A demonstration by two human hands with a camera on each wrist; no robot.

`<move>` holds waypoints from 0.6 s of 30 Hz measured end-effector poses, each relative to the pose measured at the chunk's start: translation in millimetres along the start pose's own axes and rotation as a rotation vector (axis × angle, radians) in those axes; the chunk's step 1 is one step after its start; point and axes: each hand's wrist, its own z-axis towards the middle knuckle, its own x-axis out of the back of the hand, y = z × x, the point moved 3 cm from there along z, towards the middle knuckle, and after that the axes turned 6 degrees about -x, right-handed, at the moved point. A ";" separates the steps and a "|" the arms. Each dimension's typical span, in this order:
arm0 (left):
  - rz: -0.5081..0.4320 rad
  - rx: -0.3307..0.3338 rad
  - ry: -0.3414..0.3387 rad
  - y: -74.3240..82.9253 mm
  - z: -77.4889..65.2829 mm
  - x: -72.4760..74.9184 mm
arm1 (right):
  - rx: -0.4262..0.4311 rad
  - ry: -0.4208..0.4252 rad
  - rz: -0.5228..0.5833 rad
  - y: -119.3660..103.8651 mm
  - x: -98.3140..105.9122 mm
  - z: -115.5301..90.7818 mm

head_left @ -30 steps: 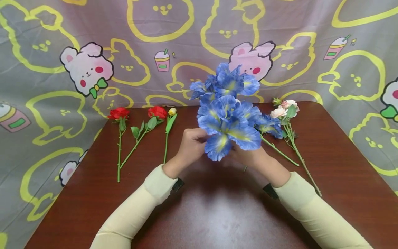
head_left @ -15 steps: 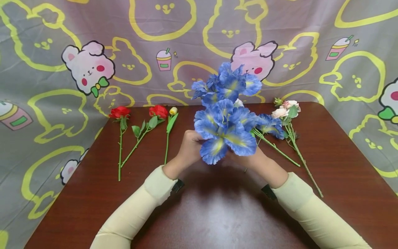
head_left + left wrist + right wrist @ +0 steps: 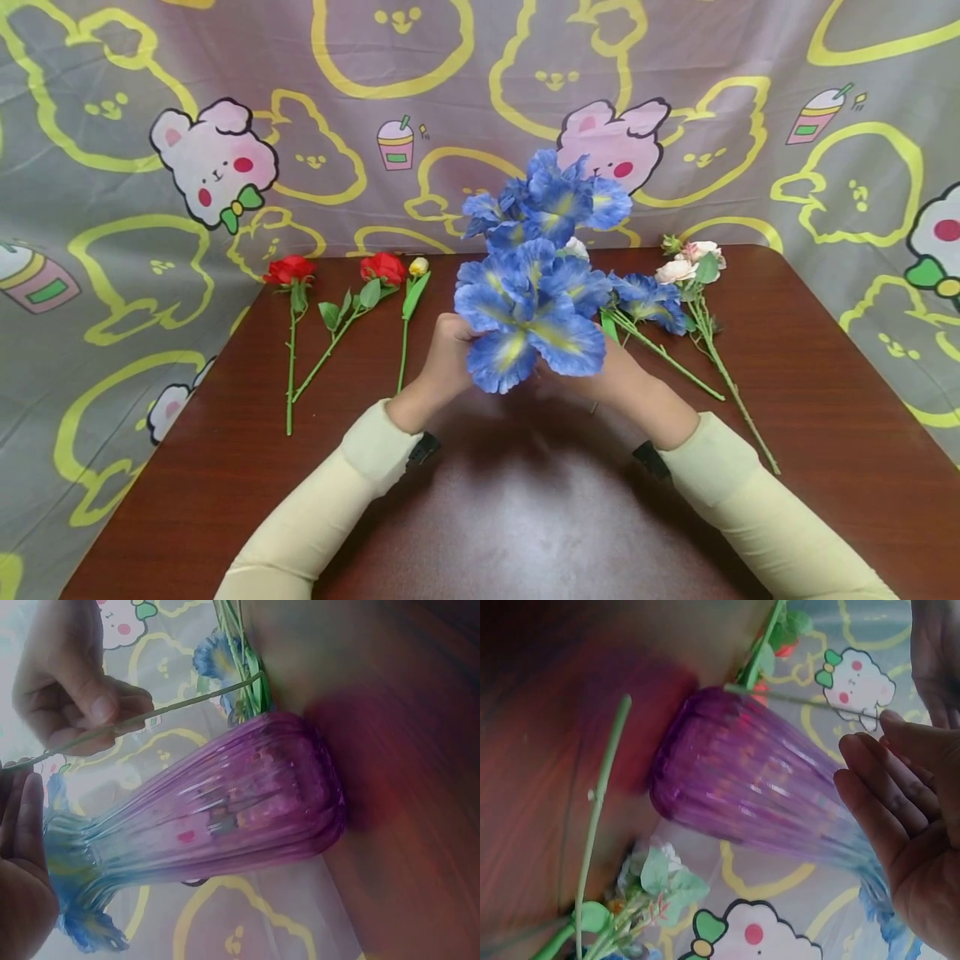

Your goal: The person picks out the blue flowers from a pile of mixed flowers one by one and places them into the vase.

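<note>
In the head view a blue iris (image 3: 528,321) with yellow streaks is held up between my hands. My right hand (image 3: 922,802) pinches its thin green stem (image 3: 802,703) between thumb and fingers. My left hand (image 3: 26,847) has its fingers at the same stem, higher up near the bloom; its thumb is hidden. Beyond the hands a ribbed glass vase (image 3: 225,802), purple at the base and pale blue at the neck, stands upright on the table. The stem's cut end hangs outside it, near the base. More blue irises (image 3: 555,200) show behind the held one, at the vase's mouth.
On the left of the dark wooden table (image 3: 187,500) lie two red roses (image 3: 288,271) and a yellow tulip (image 3: 417,268). Another blue iris (image 3: 648,302) and a spray of pale pink roses (image 3: 690,262) lie on the right. A patterned cloth (image 3: 450,75) hangs behind.
The held iris has shifted to the left and slightly down, uncovering more of the iris lying on the right. Both hands stay at its stem.
</note>
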 end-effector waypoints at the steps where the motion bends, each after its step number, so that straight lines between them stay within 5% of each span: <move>1: -0.005 0.005 0.003 0.3 0.5 2.0 | -0.001 0.012 -0.006 1.2 1.9 0.4; 13: -0.009 0.052 0.055 5.0 4.0 32.1 | 0.085 0.221 -0.324 8.3 25.1 14.9; 16: -0.052 0.101 0.093 8.2 6.7 40.9 | 0.040 0.271 -0.290 11.2 28.9 19.5; 18: -0.206 0.193 0.139 14.1 12.4 45.8 | -0.005 0.289 -0.270 12.3 31.9 22.9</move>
